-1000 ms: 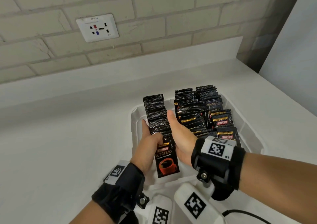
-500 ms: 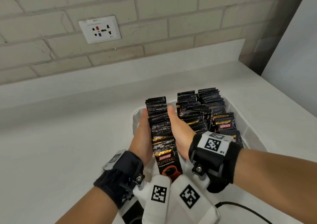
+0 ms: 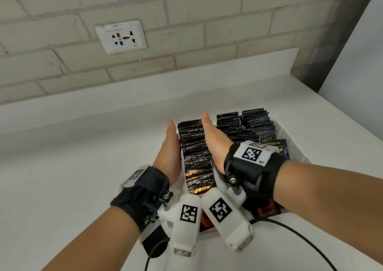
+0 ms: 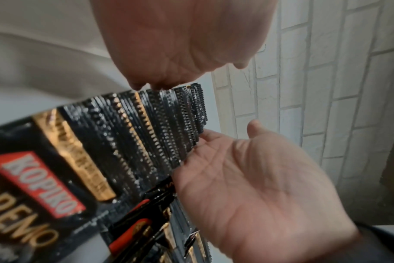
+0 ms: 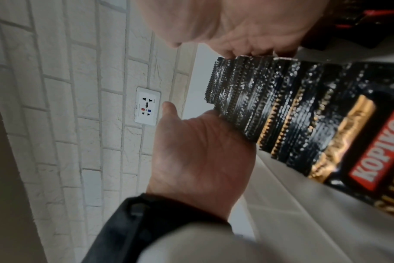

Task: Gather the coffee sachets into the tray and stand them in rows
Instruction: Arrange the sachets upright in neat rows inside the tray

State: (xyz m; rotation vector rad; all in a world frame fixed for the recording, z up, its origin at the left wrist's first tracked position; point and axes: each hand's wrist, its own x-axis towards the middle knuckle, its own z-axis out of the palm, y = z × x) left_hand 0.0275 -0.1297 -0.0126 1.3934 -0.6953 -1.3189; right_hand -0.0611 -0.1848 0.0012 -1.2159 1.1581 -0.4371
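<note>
We press the left row of sachets (image 3: 196, 156), at the tray's (image 3: 298, 144) nine o'clock, between flat left hand (image 3: 170, 154) and right hand (image 3: 215, 144); released unevenly, they may topple.

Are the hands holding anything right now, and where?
Left hand and right hand press flat against opposite side edges of the left row of black foil coffee sachets; nothing is lifted.

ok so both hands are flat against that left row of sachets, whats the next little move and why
Probably press the palms gently inward to square the row. The left hand and right hand flank the left row of sachets in the tray, and the sachet tops look uneven and lean, so a light squeeze should align them.
</note>
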